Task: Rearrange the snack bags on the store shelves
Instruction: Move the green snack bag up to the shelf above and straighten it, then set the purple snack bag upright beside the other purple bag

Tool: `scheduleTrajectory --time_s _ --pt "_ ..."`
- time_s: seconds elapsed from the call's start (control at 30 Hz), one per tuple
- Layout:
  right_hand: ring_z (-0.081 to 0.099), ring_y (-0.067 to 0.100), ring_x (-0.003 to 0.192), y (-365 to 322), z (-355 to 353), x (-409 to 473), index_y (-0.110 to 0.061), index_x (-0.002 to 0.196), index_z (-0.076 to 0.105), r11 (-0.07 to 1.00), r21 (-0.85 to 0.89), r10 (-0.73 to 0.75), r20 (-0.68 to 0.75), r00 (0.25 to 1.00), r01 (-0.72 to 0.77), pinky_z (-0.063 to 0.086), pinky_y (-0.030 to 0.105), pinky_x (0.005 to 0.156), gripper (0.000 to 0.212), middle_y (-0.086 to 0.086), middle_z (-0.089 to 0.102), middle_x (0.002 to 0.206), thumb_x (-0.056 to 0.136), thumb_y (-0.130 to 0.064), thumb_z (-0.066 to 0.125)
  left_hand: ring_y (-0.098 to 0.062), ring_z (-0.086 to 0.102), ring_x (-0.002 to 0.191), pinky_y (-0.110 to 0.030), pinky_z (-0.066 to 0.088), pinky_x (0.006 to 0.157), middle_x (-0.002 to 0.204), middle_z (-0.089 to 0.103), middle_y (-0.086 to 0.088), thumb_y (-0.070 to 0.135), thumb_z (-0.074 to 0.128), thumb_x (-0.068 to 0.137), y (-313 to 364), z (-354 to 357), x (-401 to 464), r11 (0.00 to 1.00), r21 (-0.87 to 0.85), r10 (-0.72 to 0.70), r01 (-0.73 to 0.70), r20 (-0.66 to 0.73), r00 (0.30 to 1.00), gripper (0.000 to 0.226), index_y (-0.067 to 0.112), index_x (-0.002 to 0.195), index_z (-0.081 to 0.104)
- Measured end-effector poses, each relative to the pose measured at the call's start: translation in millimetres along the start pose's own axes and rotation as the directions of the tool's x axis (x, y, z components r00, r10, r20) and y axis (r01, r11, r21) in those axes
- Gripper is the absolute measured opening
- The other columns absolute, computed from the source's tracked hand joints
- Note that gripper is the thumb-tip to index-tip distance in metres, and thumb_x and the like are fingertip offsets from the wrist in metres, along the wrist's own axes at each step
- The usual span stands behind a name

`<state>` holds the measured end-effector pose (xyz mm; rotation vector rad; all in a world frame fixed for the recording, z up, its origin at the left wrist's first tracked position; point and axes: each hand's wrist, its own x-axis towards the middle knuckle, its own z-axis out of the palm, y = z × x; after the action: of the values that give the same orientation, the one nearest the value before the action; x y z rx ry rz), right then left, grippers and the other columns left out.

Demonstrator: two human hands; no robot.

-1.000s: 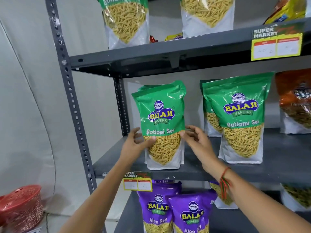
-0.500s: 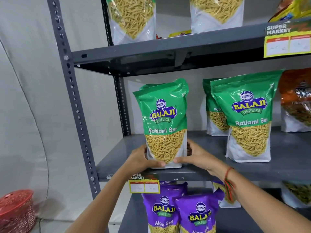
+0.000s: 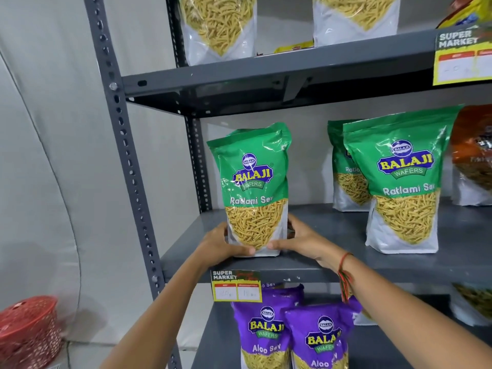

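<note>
A green Ratlami Sev bag (image 3: 253, 187) stands upright at the left end of the grey middle shelf (image 3: 332, 265). My left hand (image 3: 221, 245) grips its lower left side and my right hand (image 3: 298, 241) grips its lower right side, thumbs on the front near the base. Another green bag top peeks out just behind it. Two more green Ratlami Sev bags (image 3: 402, 182) stand one behind the other to the right on the same shelf.
Purple Aloo Sev bags (image 3: 290, 334) stand on the shelf below, under a yellow price tag (image 3: 235, 286). Sev bags (image 3: 218, 25) fill the top shelf. An orange bag (image 3: 475, 153) stands far right. A grey upright post (image 3: 125, 166) frames the left side; a red basket (image 3: 28, 331) sits on the floor.
Both hands slid down from the bag's middle to its base. The green bag now stands lower on the shelf, squared to the front.
</note>
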<state>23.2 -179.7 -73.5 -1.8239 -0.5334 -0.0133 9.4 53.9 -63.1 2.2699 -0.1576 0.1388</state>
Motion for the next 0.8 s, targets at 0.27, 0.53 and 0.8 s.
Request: scheduleTrajectory --time_s 0.27,0.53,0.8 --pt "0.061 0.008 0.108 -17.9 -4.7 -48.0 -0.026 0.132 0.048 0.989 -0.126 -0.116 -0.368 0.923 0.074 0.049 0.028 0.094 0.085 -0.006 0.060 0.124 0.059 -0.061 0.075 -0.009 0.061 0.102 -0.030 0.049 0.089 0.118 0.064 0.003 0.040 0.083 0.069 14.1 29.7 -72.7 0.961 -0.035 0.207 -0.273 -0.564 0.799 0.069 0.025 0.128 0.050" --pt "0.061 0.015 0.068 33.4 -18.6 -154.5 -0.015 0.083 0.073 0.999 -0.009 -0.041 -0.253 0.967 0.040 0.050 0.024 0.064 0.012 0.015 0.072 0.077 0.075 -0.025 0.073 -0.006 0.068 0.084 -0.017 0.050 0.068 0.094 0.075 0.007 0.034 0.080 0.074 -61.9 157.1 -130.6 0.956 -0.258 0.039 -0.136 -0.347 0.937 0.026 0.032 0.097 0.068" --pt "0.064 0.019 0.095 218.4 -34.6 -176.1 -0.017 0.110 0.062 0.864 -0.012 0.501 -0.096 0.860 -0.504 0.050 0.034 0.085 0.048 0.008 0.068 0.109 0.067 -0.028 0.082 -0.024 0.068 0.094 -0.040 0.054 0.076 0.089 0.066 0.009 0.035 0.082 0.069 -137.1 269.9 -127.3 0.938 -0.110 -0.309 0.327 0.154 0.938 0.032 0.056 0.087 0.064"
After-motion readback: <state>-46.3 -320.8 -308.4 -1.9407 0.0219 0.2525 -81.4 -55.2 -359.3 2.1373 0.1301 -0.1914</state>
